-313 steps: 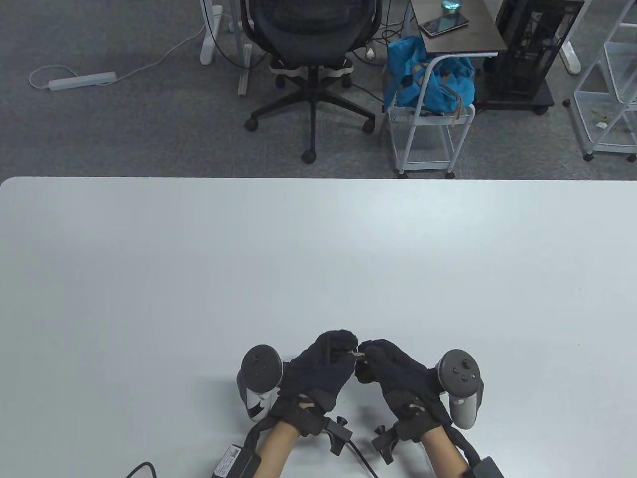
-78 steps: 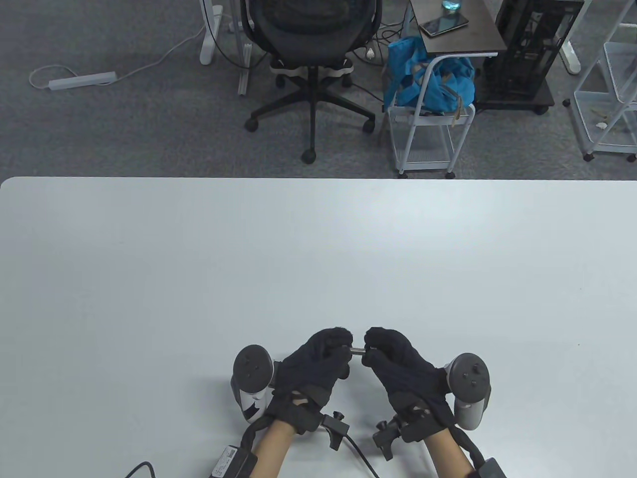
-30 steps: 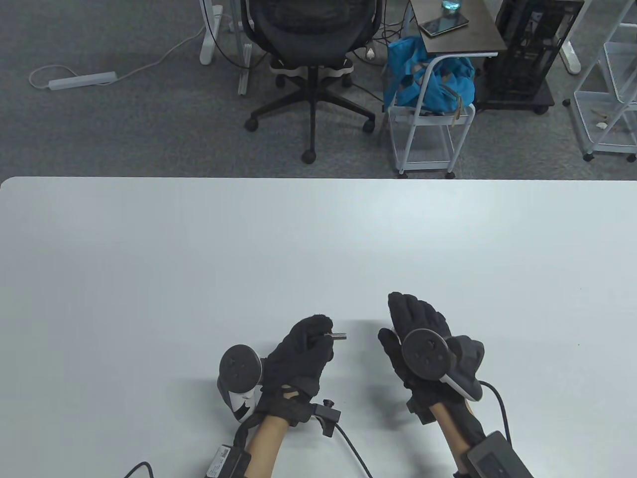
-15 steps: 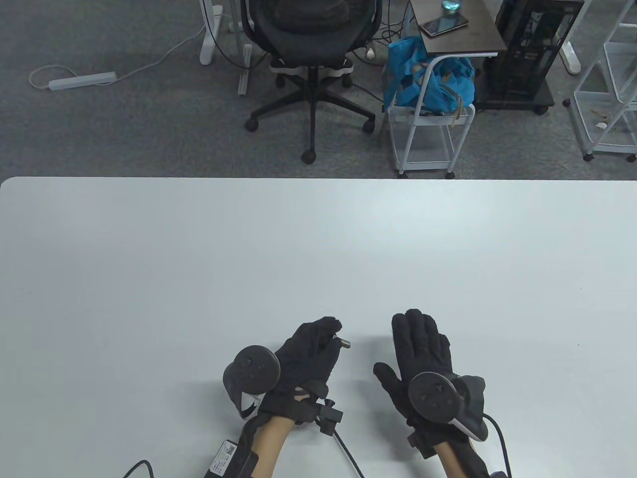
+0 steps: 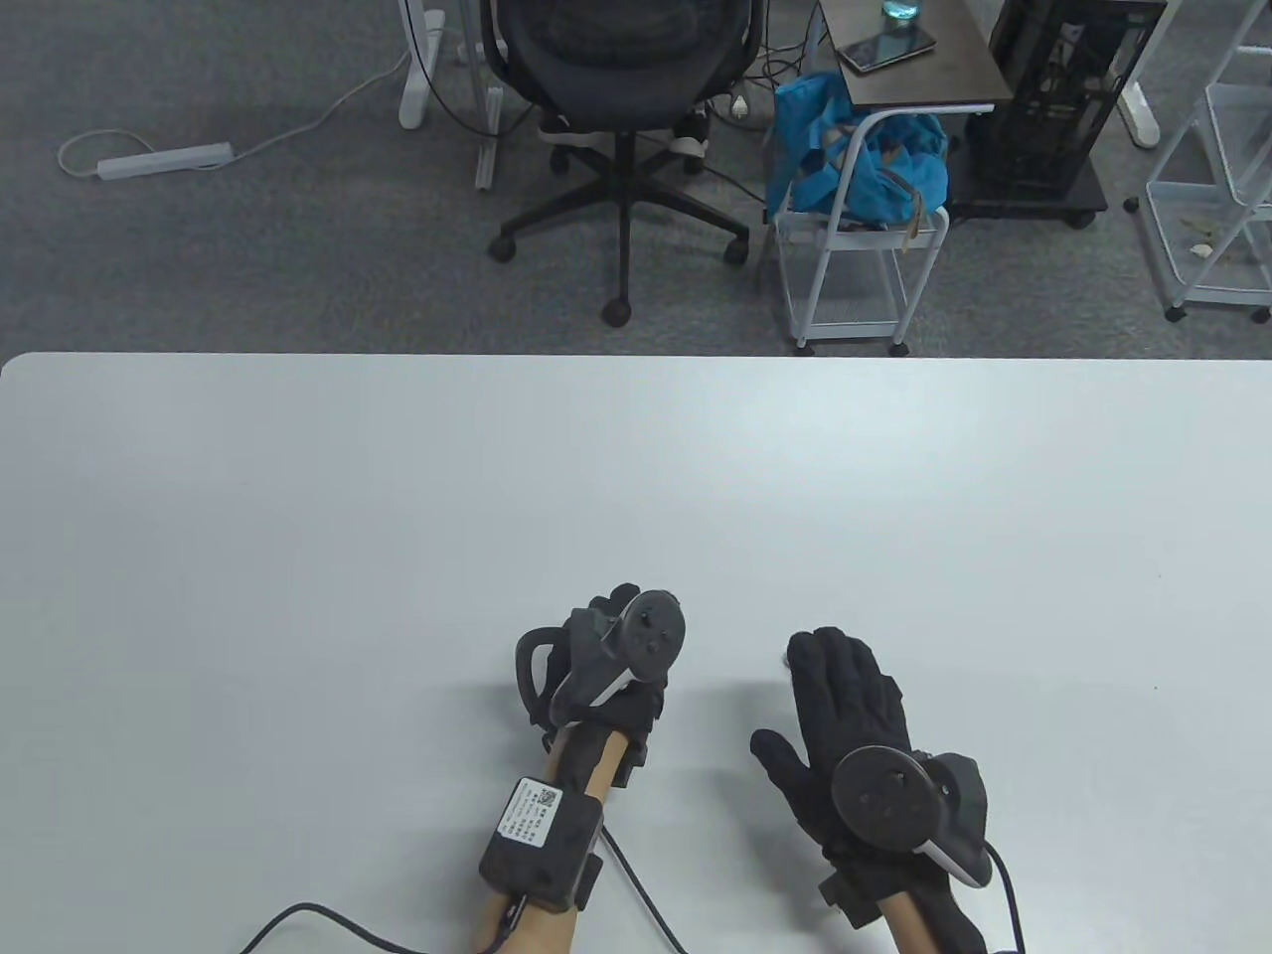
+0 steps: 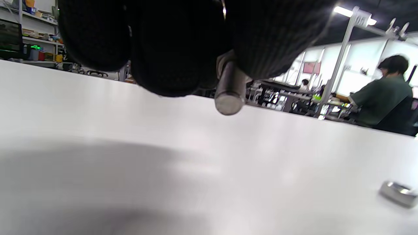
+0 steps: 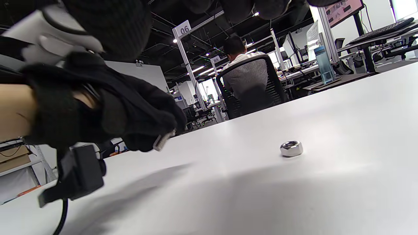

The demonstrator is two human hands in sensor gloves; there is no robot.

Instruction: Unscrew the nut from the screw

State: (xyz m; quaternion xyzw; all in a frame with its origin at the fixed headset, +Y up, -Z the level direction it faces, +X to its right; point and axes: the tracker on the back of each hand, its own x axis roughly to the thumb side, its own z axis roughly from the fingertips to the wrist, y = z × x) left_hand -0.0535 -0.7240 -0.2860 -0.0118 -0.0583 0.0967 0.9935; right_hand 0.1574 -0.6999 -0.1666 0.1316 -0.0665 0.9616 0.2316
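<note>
Left hand: your left hand (image 5: 606, 656) is turned over, with the tracker (image 5: 636, 646) on top in the table view, so the fingers are hidden from above. The wrist views show them curled closed, gripping the screw.
Screw: the screw (image 6: 229, 88) sticks out below your left fingertips (image 6: 169, 58), its flat end pointing down at the table (image 5: 397, 517) and held just above it. In the right wrist view its threaded tip (image 7: 162, 140) pokes out of the closed glove.
Right hand: your right hand (image 5: 845, 715) lies palm down with the fingers stretched forward and the thumb spread to the side; it holds nothing. Whether the palm actually rests on the surface is hard to judge from above.
Nut: the nut (image 7: 291, 148) lies flat on the table, off the screw and apart from both hands. In the left wrist view it sits at the lower right edge (image 6: 398, 193). In the table view it is probably the faint speck just beside your right fingertips, too small to confirm.
Background: an office chair (image 5: 621, 79) and a white cart with a blue bag (image 5: 860, 169) stand beyond the far table edge.
</note>
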